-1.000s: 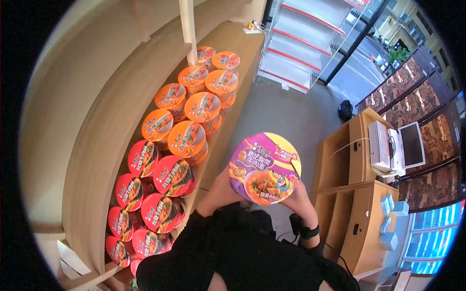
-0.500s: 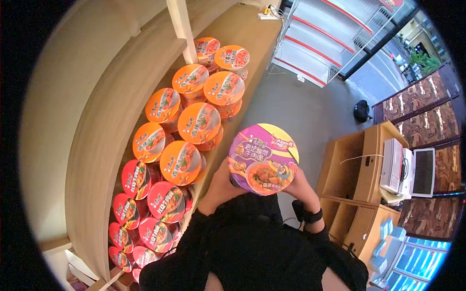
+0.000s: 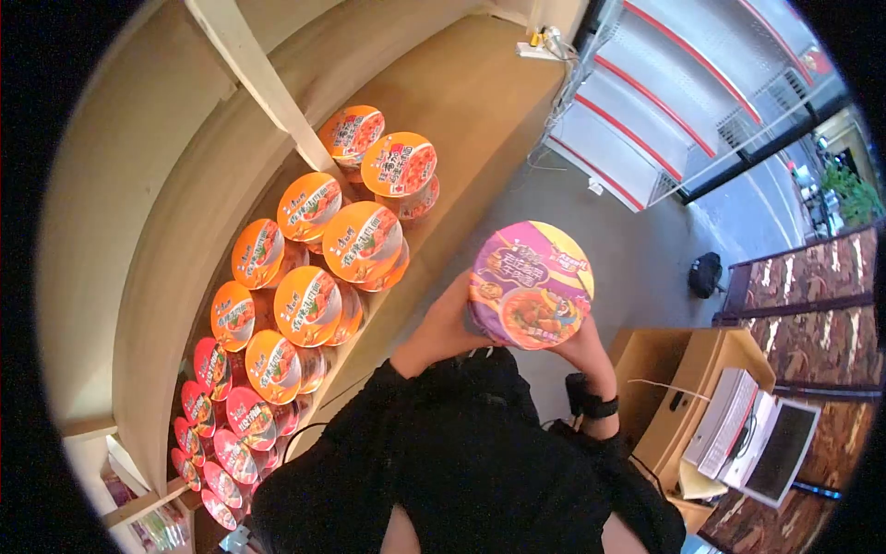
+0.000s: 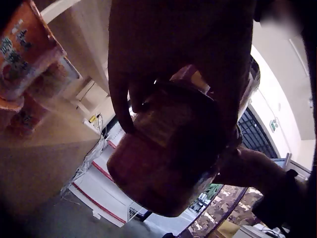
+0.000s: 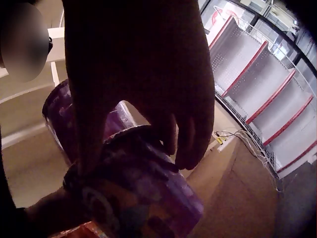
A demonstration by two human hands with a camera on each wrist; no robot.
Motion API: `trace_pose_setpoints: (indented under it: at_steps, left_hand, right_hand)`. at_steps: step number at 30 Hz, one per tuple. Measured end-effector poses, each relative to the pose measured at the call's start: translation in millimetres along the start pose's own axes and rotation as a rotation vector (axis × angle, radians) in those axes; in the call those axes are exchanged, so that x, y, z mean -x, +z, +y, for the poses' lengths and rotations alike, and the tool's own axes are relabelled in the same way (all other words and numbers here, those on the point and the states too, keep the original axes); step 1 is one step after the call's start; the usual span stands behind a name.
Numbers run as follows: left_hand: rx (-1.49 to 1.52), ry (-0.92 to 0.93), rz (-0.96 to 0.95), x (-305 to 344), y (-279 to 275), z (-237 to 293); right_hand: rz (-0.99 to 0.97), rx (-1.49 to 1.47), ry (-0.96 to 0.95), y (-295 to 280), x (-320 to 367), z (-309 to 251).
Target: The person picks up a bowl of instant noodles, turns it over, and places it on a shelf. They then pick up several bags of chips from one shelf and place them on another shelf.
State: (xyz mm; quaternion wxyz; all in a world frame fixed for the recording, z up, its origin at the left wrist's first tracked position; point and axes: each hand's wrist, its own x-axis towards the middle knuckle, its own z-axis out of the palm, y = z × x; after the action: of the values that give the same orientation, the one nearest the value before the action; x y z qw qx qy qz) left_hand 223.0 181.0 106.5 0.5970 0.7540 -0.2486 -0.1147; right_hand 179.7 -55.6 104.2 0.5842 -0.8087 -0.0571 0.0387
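Held out in front of the body is a purple instant noodle cup point(image 3: 532, 286), its round purple-and-yellow lid facing up in the head view. My left hand point(image 3: 445, 323) grips its left side and my right hand point(image 3: 589, 349) its right side. Two purple cups show in the right wrist view, a lower one point(image 5: 148, 193) and an upper one point(image 5: 62, 119) end to end, with fingers curled around where they meet. The left wrist view is dark, with fingers over the cup's side point(image 4: 148, 158). The head view hides the second cup beneath the lid.
On the wooden shelf point(image 3: 443, 83) at left stand stacked orange noodle cups point(image 3: 365, 242) and red ones point(image 3: 249, 415). A wooden post point(image 3: 245, 69) rises behind them. White wire racks point(image 3: 646, 102) stand beyond the floor. A wooden desk point(image 3: 678, 369) with a white computer point(image 3: 724, 425) is at right.
The head view has turned, so the shelf cups slide left and down and the racks shift right. Both hands still hold the purple cups, now slightly farther right in view.
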Motion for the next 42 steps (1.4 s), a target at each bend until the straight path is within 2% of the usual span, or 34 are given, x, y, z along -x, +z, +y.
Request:
trace_pose_setpoints:
  at_steps: [1, 4, 6, 8, 10, 15, 17, 20, 21, 23, 25, 28, 32, 33, 36, 37, 40, 42]
  left_hand:
    - [0.042, -0.065, 0.063, -7.2, 3.4, 6.2]
    - [0.052, -0.060, 0.144, -31.5, 6.4, -9.7]
    - [0.028, -0.078, 0.204, -47.2, 5.8, -25.8]
    - [-0.016, -0.110, 0.242, -59.9, -1.1, -39.0]
    - [-0.129, -0.186, 0.265, -76.3, -10.6, -45.7]
    - [-0.126, -0.132, 0.348, -123.6, -33.0, -75.6]
    - [-0.127, -0.041, 0.387, -140.0, -43.0, -81.2]
    - [-0.175, -0.132, 0.436, -157.2, -46.9, -87.8]
    - [-0.313, -0.127, 0.427, -164.4, -52.3, -86.8]
    - [-0.256, -0.126, 0.482, -178.2, -52.9, -95.8]
    - [-0.192, -0.133, 0.547, -190.8, -52.0, -111.7]
    - [-0.232, -0.247, 0.645, -213.4, -51.7, -138.3]
    - [-0.117, -0.283, 0.784, -242.5, -56.5, -166.8]
    - [-0.101, -0.253, 0.802, -250.6, -59.1, -179.5]
    - [-0.071, -0.204, 0.837, -278.2, -75.0, -186.2]
    - [-0.088, -0.237, 0.949, -283.5, -74.4, -195.5]
    - [-0.202, -0.264, 1.065, -290.6, -76.6, -216.8]
    - [-0.077, -0.306, 1.082, -296.2, -80.6, -218.0]
  right_hand:
    - [-0.068, -0.014, 0.017, -9.1, -14.1, 1.3]
    - [-0.199, 0.051, 0.003, -27.5, -54.9, 10.0]
    - [-0.154, 0.021, -0.062, -29.4, -81.0, 23.3]
    - [-0.192, 0.070, -0.089, -32.4, -111.5, 42.0]
    - [-0.341, -0.034, 0.014, -33.5, -144.6, 42.7]
    - [-0.307, 0.027, -0.097, -33.3, -215.5, 52.1]
    - [-0.299, -0.026, -0.066, -29.8, -240.5, 50.7]
    - [-0.400, 0.076, -0.053, -36.1, -274.8, 72.7]
    - [-0.401, 0.032, -0.058, -36.3, -285.7, 69.9]
    - [-0.443, 0.023, -0.050, -36.7, -308.2, 68.0]
    - [-0.499, 0.019, -0.035, -37.7, -333.8, 71.1]
    - [-0.592, 0.070, -0.157, -36.7, -384.9, 93.9]
    - [-0.770, -0.075, -0.054, -22.0, -452.4, 121.9]
    - [-0.794, -0.002, -0.090, -16.0, -470.3, 137.7]
    - [-0.856, 0.125, -0.244, -4.0, -513.4, 140.1]
    - [-0.900, 0.143, -0.213, -0.2, -522.8, 137.8]
    - [-1.054, 0.108, -0.135, 13.5, -548.4, 140.8]
    - [-1.158, 0.067, -0.087, 17.1, -557.7, 147.3]
